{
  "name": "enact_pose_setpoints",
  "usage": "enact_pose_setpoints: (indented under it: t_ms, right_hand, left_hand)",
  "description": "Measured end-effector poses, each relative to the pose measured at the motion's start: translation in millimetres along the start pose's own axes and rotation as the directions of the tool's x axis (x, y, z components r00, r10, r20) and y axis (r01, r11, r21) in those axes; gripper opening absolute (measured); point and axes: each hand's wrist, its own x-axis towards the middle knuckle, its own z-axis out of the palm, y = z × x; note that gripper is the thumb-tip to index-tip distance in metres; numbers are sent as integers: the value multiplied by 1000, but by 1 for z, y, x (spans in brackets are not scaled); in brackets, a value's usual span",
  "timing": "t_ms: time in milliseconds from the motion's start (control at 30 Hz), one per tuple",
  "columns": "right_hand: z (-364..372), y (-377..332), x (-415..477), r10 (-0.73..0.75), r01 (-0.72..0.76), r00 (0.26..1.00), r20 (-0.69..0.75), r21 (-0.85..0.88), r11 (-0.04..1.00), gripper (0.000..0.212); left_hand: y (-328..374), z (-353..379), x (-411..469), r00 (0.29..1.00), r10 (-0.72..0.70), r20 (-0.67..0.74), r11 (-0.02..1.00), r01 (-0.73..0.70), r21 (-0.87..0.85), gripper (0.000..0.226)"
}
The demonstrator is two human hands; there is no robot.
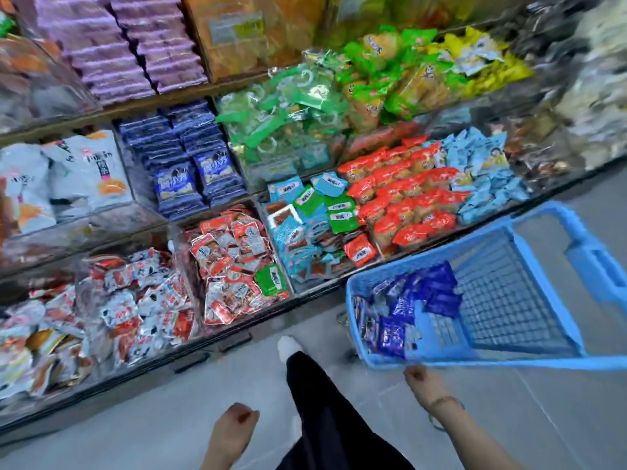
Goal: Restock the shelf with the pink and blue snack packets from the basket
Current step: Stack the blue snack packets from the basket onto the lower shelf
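Note:
A blue plastic basket [529, 359] stands on the floor at the right. Dark blue snack packets [412, 305] are piled in its left end; I see no pink ones in it. My right hand [422, 376] grips the basket's near rim. My left hand [237, 424] hangs low in the middle with its fingers loosely curled, holding nothing. On the shelf, matching dark blue packets [190, 161] fill a middle bin, and purple-pink packets [112, 45] are stacked in the row above it.
The tiered shelf holds several clear bins of green [291, 113], red [403, 195], light blue [485, 174] and white [78, 171] packets. A black trouser leg [315, 401] and a white shoe [288, 346] stand on the grey floor in front of the shelf.

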Motion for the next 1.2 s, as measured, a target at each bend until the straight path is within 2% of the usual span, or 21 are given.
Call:
enact_pose_setpoints:
  t_ms: [200,333,500,667,767,833,967,1100,1200]
  right_hand:
    - [-30,28,-6,45,-47,998,-33,-54,997,42]
    - [-51,41,9,37,-38,998,-58,-19,999,17]
    - [-94,58,45,2,-1,1000,-18,35,999,15]
    - [-137,79,108,-70,77,995,69,-108,991,15]
    - [-152,92,154,-108,156,978,180,-275,949,9]
    - [-154,102,188,-122,199,964,238,-330,923,27]
    - [-155,106,248,-145,277,949,279,-525,804,64]
    - [-147,105,304,-175,290,954,242,-611,737,76]
    - [-137,105,335,-220,296,955,201,-705,644,88]
  left_hand:
    - [5,42,-26,1000,-20,20,999,20,-35,11]
    - [32,61,-26,998,-50,24,995,51,-86,11]
    - [91,96,-15,998,-55,6,987,55,-154,13]
    - [153,152,8,988,-150,-29,953,137,-268,13]
    - [183,183,31,974,-224,-43,912,194,-361,38]
    - [199,196,50,966,-251,-62,891,206,-405,52]
    - [223,212,94,930,-293,-223,877,169,-450,48]
    - [238,227,122,822,-424,-380,855,225,-467,31]
    - [237,240,128,754,-424,-502,872,189,-453,21]
